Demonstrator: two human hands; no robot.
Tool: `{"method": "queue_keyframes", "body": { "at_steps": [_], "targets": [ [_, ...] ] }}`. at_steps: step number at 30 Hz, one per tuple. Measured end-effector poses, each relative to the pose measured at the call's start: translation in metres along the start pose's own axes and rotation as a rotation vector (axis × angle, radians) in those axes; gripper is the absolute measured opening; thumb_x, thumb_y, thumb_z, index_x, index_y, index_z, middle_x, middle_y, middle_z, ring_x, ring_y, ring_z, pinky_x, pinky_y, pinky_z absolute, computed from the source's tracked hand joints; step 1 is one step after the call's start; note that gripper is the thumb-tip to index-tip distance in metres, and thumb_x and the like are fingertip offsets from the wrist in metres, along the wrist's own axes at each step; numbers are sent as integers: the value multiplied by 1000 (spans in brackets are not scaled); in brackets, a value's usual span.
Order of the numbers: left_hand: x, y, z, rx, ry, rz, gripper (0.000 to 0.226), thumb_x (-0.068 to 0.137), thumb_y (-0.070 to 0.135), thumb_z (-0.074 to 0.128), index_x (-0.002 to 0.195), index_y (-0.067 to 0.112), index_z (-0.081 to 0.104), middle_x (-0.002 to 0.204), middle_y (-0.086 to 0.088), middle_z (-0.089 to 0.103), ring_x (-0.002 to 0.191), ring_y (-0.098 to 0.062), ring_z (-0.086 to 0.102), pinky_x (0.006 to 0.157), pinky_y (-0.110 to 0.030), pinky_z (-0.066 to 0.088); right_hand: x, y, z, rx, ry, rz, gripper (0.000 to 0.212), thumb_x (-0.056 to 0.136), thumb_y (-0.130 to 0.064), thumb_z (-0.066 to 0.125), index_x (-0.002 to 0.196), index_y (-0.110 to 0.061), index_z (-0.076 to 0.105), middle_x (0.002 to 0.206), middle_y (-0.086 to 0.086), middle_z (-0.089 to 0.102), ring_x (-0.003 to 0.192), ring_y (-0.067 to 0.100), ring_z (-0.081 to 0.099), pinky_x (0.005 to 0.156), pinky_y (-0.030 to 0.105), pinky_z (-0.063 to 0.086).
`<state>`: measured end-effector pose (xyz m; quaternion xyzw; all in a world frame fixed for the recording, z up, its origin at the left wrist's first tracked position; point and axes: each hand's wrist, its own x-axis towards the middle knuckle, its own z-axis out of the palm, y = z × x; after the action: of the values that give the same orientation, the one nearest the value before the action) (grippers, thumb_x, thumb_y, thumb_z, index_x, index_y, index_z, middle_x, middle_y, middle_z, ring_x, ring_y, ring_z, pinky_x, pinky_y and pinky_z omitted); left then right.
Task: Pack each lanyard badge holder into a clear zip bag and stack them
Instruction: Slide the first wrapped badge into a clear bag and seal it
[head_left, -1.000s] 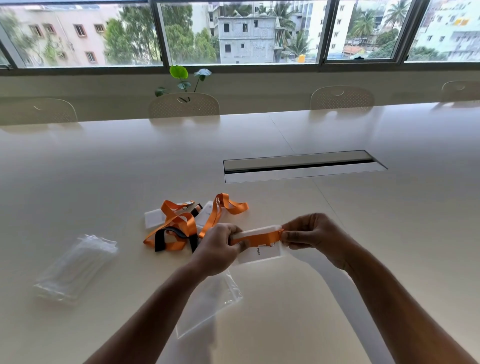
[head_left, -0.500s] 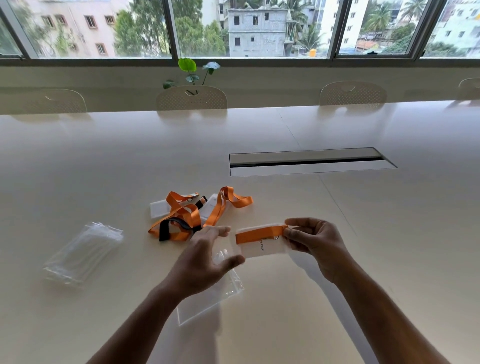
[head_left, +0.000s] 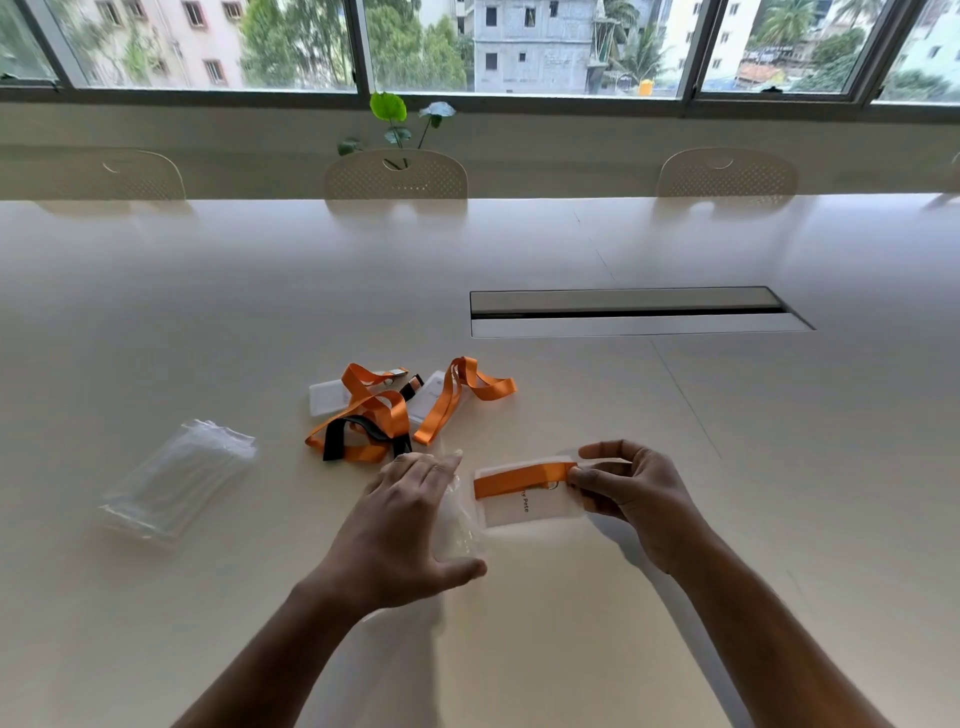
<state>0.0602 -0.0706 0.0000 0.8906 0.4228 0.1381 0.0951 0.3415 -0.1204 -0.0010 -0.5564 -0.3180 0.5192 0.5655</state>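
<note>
Clear rectangular badge holder with a white name card and a folded orange lanyard across its top (head_left: 524, 491), just right of the frame's centre, raised a little above the desk. Pinched at its right end between thumb and curled fingers of the right hand (head_left: 631, 493). Just left of it, a clear flat plastic zip bag (head_left: 460, 514), mostly hidden under the left hand (head_left: 410, 525); that hand flat and spread, fingers straight, palm down on the bag, thumb pointing right. Whether bag and holder touch: cannot tell.

Above the left hand, near centre: loose tangle of orange and black lanyards with clear badge holders (head_left: 387, 410) lying on the desk. At centre left: stack of clear empty zip bags (head_left: 179, 480), well apart from the hands. All on a wide, glossy cream desk (head_left: 779, 467), with a long grey cable slot (head_left: 631, 312) set in it, upper right of centre.
</note>
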Motion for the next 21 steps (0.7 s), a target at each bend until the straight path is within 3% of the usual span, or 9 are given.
{"method": "queue_keyframes", "body": {
  "at_steps": [12, 21],
  "targets": [
    [14, 9, 2, -100, 50, 37, 117, 71, 78, 64, 161, 24, 13, 149, 6, 48, 140, -14, 36, 115, -32, 34, -6, -7, 13, 21, -50, 32, 51, 68, -15, 84, 113, -4, 63, 101, 24, 76, 94, 34, 77, 70, 31, 64],
    [39, 39, 0, -146, 132, 189, 111, 74, 70, 70, 160, 34, 11, 144, 4, 54, 135, -15, 41, 109, -35, 39, -11, -14, 39, 3, -120, -20, 55, 69, -17, 84, 117, -5, 60, 93, 16, 79, 89, 31, 78, 70, 29, 62]
  ]
}}
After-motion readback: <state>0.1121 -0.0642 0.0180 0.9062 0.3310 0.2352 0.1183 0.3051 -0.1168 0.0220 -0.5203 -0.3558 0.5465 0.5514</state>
